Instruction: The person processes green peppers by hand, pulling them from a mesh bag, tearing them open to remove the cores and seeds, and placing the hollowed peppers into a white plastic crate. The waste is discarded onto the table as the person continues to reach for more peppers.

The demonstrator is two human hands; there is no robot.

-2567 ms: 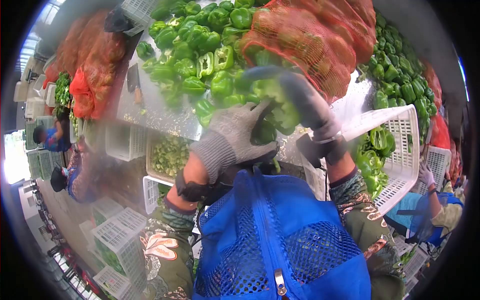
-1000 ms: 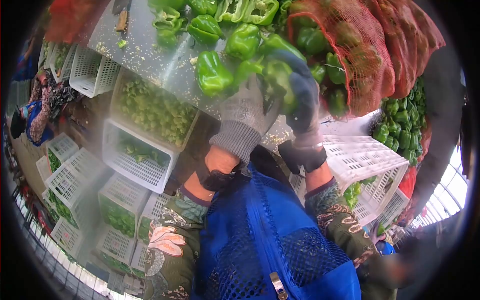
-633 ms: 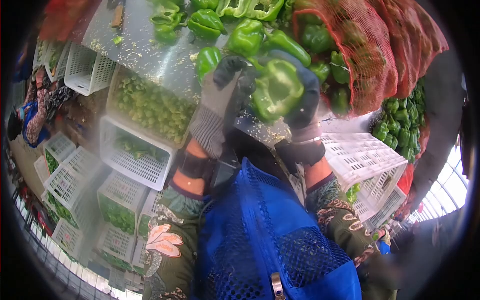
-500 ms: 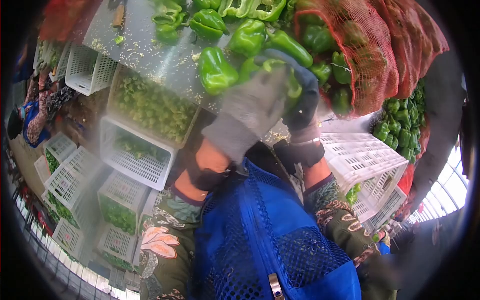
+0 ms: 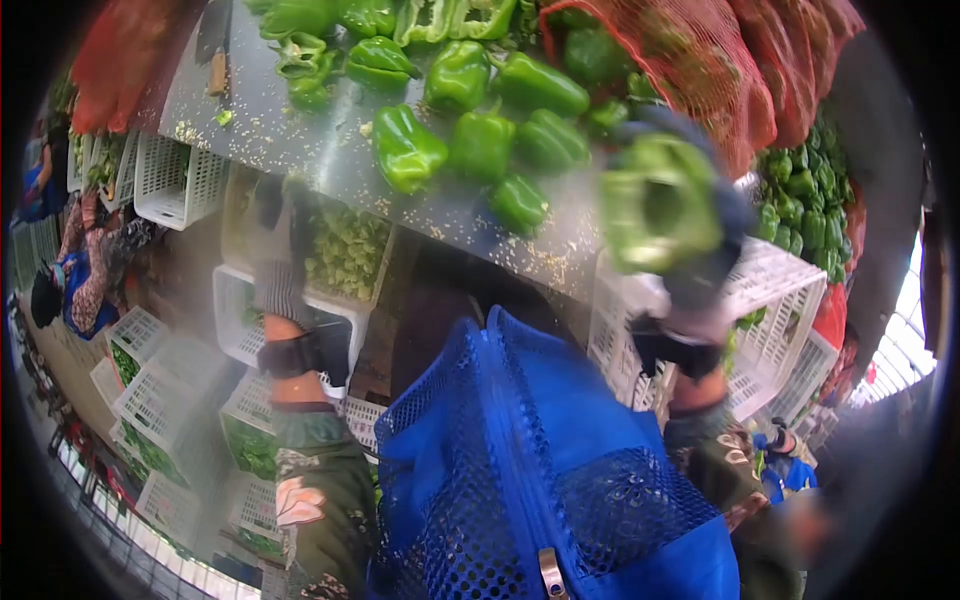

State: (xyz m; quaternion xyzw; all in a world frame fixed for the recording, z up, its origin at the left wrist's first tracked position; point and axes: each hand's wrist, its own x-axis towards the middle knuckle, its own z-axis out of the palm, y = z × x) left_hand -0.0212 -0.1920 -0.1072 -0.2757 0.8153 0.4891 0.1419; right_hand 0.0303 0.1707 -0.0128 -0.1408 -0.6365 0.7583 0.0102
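My right hand, in a dark glove, holds a cored green pepper with its hollow side facing me, over the white crate at the right. My left hand, in a grey glove, is over the bin of green pieces at the left; its fingers are smeared by motion. Between the hands, whole green peppers lie on the metal table, which is strewn with pale seeds. Cut pepper halves sit at the table's far side.
A knife lies at the table's far left. Red mesh sacks of peppers stand at the upper right. White crates are at the left, and another crate is at the right. Other people are at the far left and lower right.
My hands have moved apart from the table's middle, the left toward the green-pieces bin, the right toward the right crate with the cored pepper. More whole peppers now show.
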